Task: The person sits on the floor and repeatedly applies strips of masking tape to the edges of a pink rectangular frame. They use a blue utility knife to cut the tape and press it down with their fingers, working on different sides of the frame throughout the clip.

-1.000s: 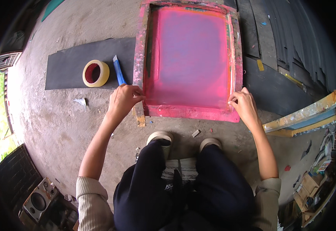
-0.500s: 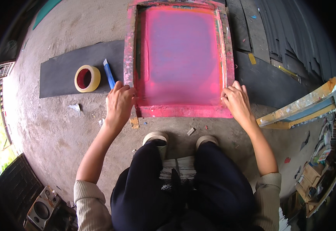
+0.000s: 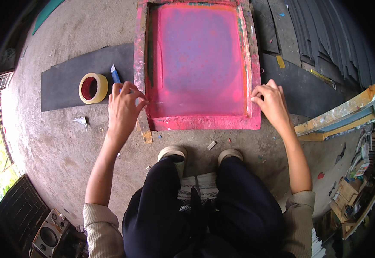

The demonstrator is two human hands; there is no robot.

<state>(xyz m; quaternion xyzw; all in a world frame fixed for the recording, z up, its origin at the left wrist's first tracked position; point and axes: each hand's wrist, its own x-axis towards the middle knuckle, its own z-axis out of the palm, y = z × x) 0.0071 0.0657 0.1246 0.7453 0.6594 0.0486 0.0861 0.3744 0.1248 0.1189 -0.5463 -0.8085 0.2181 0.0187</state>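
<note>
A pink-stained screen printing frame lies flat in front of me, its purplish-pink mesh now speckled. My left hand is at the frame's near left corner, fingers bent but apart, thumb tip over the edge. Whether it touches the wood I cannot tell. By the right rail, my right hand hovers with thumb and fingers loosely parted and nothing between them. Just beyond my left hand lies a blue utility knife, partly hidden by the fingers. Left of it is a roll of tape.
Dark sheets lie under the tape and on the right. A second wooden frame leans at the right. A stack of dark strips is at the far right. Small scraps dot the concrete floor near my shoes.
Both hands have loosened from the frame's near corners; the left moved outward to the left and the right slightly outward. Spots now show on the mesh, which looked smooth before.
</note>
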